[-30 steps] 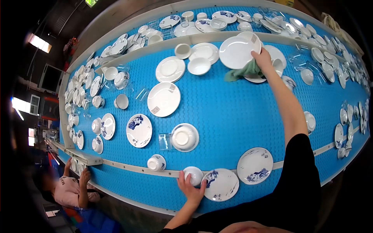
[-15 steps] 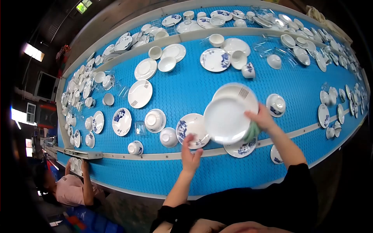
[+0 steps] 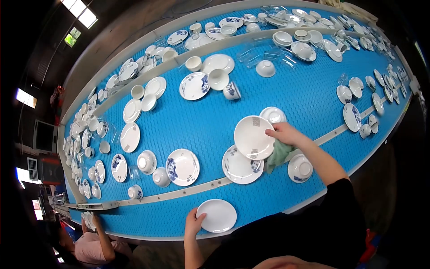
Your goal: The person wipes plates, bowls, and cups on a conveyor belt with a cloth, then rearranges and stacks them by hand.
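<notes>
In the head view my left hand [image 3: 193,223] grips the left rim of a plain white plate [image 3: 218,216], low over the near strip of the belt. My right hand [image 3: 286,134] holds a white plate [image 3: 251,134] with grey printed marks, thumb on its rim, together with a green cloth [image 3: 278,154] hanging below the fingers. Beneath that plate, partly covered, lies a blue-patterned plate [image 3: 237,172]. A white bowl [image 3: 273,114] shows just behind it. Another bowl [image 3: 300,168] sits upside down to the right of the cloth.
The blue conveyor belt [image 3: 188,125] carries many plates, bowls and cups, with clear plastic pieces among them. A pale divider rail [image 3: 179,194] runs along its near side. At lower left, a person in a pink shirt [image 3: 94,247] handles white ware.
My left hand has come down toward the near edge and now holds the plain white plate. My right hand keeps the marked plate and cloth, slightly left and lower. Belt items have shifted leftward.
</notes>
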{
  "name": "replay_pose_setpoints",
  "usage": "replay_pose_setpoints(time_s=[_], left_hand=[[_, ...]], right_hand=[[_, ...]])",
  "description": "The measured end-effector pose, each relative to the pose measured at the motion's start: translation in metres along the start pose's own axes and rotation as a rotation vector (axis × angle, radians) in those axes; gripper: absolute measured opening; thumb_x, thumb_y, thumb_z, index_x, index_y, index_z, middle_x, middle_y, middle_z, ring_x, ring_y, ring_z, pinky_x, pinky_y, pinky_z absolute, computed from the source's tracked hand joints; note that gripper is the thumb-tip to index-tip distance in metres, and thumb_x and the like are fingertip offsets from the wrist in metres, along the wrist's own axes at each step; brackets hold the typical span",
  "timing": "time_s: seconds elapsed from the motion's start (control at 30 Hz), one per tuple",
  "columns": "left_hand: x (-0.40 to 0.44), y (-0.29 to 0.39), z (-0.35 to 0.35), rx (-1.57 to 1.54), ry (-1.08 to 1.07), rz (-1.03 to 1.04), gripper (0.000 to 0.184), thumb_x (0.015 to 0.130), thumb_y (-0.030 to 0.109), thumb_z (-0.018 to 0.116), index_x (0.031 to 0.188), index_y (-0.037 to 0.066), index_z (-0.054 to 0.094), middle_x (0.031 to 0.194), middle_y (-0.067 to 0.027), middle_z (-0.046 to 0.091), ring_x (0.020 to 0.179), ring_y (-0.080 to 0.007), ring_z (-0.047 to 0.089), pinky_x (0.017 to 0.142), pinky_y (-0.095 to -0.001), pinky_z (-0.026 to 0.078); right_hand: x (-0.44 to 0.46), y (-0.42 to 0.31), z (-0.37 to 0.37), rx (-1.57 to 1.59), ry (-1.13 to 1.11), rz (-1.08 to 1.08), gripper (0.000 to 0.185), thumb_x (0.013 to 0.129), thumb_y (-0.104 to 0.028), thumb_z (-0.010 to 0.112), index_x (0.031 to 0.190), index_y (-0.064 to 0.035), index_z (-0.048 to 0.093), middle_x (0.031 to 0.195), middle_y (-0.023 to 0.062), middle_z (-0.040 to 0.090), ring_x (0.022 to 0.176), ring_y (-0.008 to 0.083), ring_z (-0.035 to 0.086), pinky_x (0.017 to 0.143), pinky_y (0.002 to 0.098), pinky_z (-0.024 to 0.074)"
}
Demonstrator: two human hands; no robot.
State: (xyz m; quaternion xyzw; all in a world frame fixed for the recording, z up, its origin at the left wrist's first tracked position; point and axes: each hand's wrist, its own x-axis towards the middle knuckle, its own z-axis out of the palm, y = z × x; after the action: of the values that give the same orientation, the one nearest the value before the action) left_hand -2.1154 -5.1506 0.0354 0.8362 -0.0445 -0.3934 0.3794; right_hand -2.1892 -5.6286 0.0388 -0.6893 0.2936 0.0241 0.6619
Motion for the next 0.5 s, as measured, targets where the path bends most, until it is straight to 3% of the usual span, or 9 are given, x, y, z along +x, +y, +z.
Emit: replay_pose_setpoints(time_s=[0.07, 0.1, 0.17, 0.23, 0.33, 0.4, 0.5], left_hand=[[-0.002, 0.004, 0.014, 0.250, 0.161, 0.188, 0.031, 0.069, 0.012, 0.068, 0.097, 0.002, 0.059, 0.085, -0.0136, 0.056, 0.076, -0.0242, 0.054, 0.069, -0.0327, 0.043], [0.003, -0.009, 0.022, 0.222, 0.193, 0.215, 0.036, 0.065, 0.013, 0.070, 0.099, 0.004, 0.060, 0.081, -0.0149, 0.054, 0.075, -0.0296, 0.052, 0.069, -0.0361, 0.043], [-0.001, 0.007, 0.041, 0.262, 0.247, 0.228, 0.037, 0.065, 0.014, 0.071, 0.099, 0.005, 0.061, 0.081, -0.0145, 0.054, 0.075, -0.0294, 0.052, 0.068, -0.0361, 0.043], [-0.002, 0.019, 0.057, 0.325, 0.297, 0.165, 0.041, 0.062, 0.016, 0.073, 0.101, 0.007, 0.063, 0.080, -0.0129, 0.054, 0.076, -0.0284, 0.053, 0.068, -0.0357, 0.044], [0.003, 0.040, 0.079, 0.550, 0.246, 0.188, 0.043, 0.060, 0.019, 0.075, 0.100, 0.008, 0.064, 0.082, -0.0113, 0.054, 0.077, -0.0267, 0.054, 0.068, -0.0343, 0.044], [0.009, 0.057, 0.099, 0.511, 0.271, 0.186, 0.044, 0.057, 0.021, 0.077, 0.098, 0.010, 0.066, 0.084, -0.0098, 0.055, 0.078, -0.0256, 0.054, 0.068, -0.0338, 0.044], [0.015, 0.088, 0.126, 0.627, 0.307, 0.430, 0.040, 0.057, 0.022, 0.078, 0.093, 0.010, 0.066, 0.086, -0.0096, 0.056, 0.081, -0.0261, 0.054, 0.070, -0.0355, 0.044]], right_hand=[[0.016, -0.025, -0.039, -0.688, 0.186, -0.118, 0.032, 0.078, -0.026, 0.064, 0.102, -0.0065, 0.061, 0.092, 0.0095, 0.064, 0.086, 0.0189, 0.061, 0.074, 0.0285, 0.0473], [0.035, -0.030, -0.066, -0.550, 0.273, -0.046, 0.033, 0.075, -0.029, 0.065, 0.102, -0.0083, 0.062, 0.091, 0.0099, 0.064, 0.086, 0.0216, 0.061, 0.074, 0.0302, 0.0475], [0.078, -0.038, -0.128, -0.407, 0.361, 0.027, 0.035, 0.073, -0.031, 0.066, 0.101, -0.0101, 0.062, 0.091, 0.0103, 0.064, 0.085, 0.0244, 0.061, 0.074, 0.0319, 0.0476], [0.122, -0.044, -0.185, -0.799, 0.696, -0.197, 0.035, 0.074, -0.032, 0.064, 0.103, -0.0112, 0.061, 0.096, 0.0098, 0.064, 0.088, 0.0269, 0.061, 0.074, 0.0375, 0.0481], [0.180, -0.053, -0.238, -1.020, 0.785, -0.115, 0.037, 0.074, -0.026, 0.063, 0.109, -0.0143, 0.058, 0.107, 0.0096, 0.059, 0.093, 0.0279, 0.059, 0.077, 0.0387, 0.0473], [0.222, -0.056, -0.258, -1.075, 0.809, -0.146, 0.039, 0.076, -0.025, 0.061, 0.112, -0.0141, 0.055, 0.109, 0.0096, 0.057, 0.095, 0.0288, 0.058, 0.077, 0.0395, 0.0474], [0.277, -0.054, -0.270, -1.136, 0.768, -0.203, 0.036, 0.077, -0.022, 0.058, 0.111, -0.0118, 0.055, 0.105, 0.0099, 0.058, 0.095, 0.0293, 0.058, 0.075, 0.0399, 0.0482]])
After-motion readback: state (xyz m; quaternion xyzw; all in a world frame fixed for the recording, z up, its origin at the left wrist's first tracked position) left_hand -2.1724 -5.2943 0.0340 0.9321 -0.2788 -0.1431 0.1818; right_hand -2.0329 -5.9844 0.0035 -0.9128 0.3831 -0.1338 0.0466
